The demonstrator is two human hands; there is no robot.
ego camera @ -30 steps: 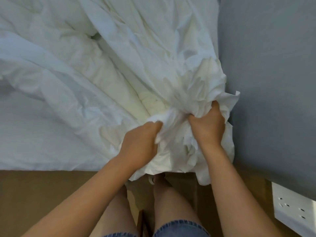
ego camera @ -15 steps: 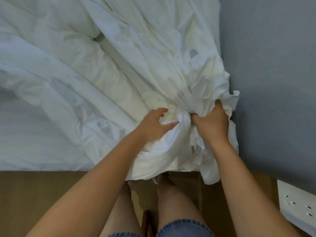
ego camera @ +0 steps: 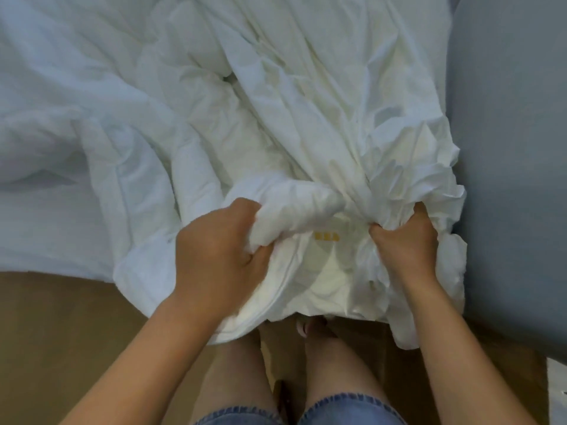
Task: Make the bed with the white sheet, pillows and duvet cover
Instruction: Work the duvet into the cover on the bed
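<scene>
A view looking down from a person's head at the corner of a bed (ego camera: 55, 228). A crumpled white duvet cover (ego camera: 276, 102) lies heaped across the bed, filling most of the view, with deep folds running from the top toward the near edge. Its bunched end spills over the near edge of the bed and hangs down toward the floor (ego camera: 61, 332), in front of the person's legs.

The left hand (ego camera: 221, 250) grasps a thick roll of the fabric, fingers curled over the top of it and thumb tucked beneath. The right hand (ego camera: 405, 240) is clenched around a gathered wad of the same cover, close to the right side of the bed, with crinkled cloth puffing up around the knuckles. The two hands sit apart, and between them the cover opens onto a paler, cream-coloured inner layer with a stitched seam. A small yellow tag (ego camera: 327, 236) shows on that layer, midway between the hands; its markings are too blurred to read.

To the left of the heap, a flatter stretch of white sheet covers the mattress. A grey wall (ego camera: 509, 148) rises just beside the right side of the bed. The floor is brown. Below the hands, bare knees and the frayed hems of denim shorts (ego camera: 337, 409) are visible, and toes peek out under the hanging cloth.
</scene>
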